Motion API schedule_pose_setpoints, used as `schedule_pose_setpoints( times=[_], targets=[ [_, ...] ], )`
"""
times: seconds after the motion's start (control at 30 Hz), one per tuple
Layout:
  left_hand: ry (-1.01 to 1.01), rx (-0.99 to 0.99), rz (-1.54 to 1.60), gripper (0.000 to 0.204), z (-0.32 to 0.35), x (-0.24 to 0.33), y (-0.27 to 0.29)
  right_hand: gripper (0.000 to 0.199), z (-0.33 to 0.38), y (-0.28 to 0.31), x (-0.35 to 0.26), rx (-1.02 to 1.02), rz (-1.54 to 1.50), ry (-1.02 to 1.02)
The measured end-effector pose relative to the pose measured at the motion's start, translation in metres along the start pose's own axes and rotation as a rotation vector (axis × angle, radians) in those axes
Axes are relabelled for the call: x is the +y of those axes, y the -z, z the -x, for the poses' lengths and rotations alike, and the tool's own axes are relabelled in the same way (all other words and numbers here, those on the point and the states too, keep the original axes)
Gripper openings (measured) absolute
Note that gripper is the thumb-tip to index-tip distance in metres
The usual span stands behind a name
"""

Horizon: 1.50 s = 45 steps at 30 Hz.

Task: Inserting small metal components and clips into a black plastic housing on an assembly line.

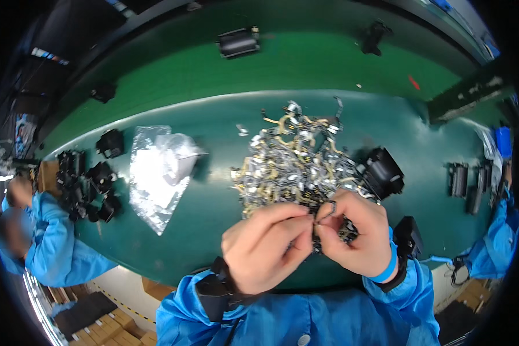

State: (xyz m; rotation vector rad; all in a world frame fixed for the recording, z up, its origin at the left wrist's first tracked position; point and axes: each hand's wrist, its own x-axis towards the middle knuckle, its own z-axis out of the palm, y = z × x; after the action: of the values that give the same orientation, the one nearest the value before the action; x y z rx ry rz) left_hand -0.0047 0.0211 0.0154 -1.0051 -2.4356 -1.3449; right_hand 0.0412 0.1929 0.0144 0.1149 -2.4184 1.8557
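My left hand (268,245) and my right hand (356,233) meet in front of my chest, fingertips pinched close together. Between them is a short, thin dark cable (331,206), one end curling up over the right fingers; most of it is hidden by the fingertips. Just beyond and partly beneath the hands spreads a large heap of small cables with connectors (294,158), in yellow, grey, white and black. A black plastic housing (384,173) lies against the heap's right side.
A clear plastic bag (155,173) lies left of the heap. Black parts (89,184) cluster at the far left, near a person in a blue sleeve (63,248). More black parts (459,180) lie right, by another blue sleeve (493,245). A black roller-like part (238,42) sits at the back.
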Motion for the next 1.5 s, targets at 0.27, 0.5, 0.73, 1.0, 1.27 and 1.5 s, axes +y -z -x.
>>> schedule_pose_setpoints(
  times=[0.27,0.5,0.73,1.0,1.27,1.5],
  targets=[
    [-0.005,0.207,-0.062,0.022,-0.003,-0.004,0.025,0.009,0.021,-0.002,0.0,0.228,-0.038,-0.112],
    [0.212,0.562,-0.588,0.017,-0.009,-0.038,0.076,0.009,0.017,-0.003,0.003,0.235,-0.133,-0.157],
    [0.297,0.416,-0.734,0.012,-0.012,-0.061,0.077,0.014,0.011,0.002,0.003,0.213,-0.128,-0.186],
    [0.312,0.428,-0.791,0.012,-0.014,-0.056,0.076,0.015,0.012,0.008,-0.001,0.152,-0.274,-0.199],
    [-0.05,0.508,-0.53,0.016,-0.008,-0.028,0.052,0.01,0.014,0.012,0.002,-0.049,-0.847,-0.348],
    [-0.313,-0.088,-0.173,0.034,-0.005,0.001,0.017,0.007,0.009,0.015,0.006,-0.282,-1.003,-0.436]
  ],
)
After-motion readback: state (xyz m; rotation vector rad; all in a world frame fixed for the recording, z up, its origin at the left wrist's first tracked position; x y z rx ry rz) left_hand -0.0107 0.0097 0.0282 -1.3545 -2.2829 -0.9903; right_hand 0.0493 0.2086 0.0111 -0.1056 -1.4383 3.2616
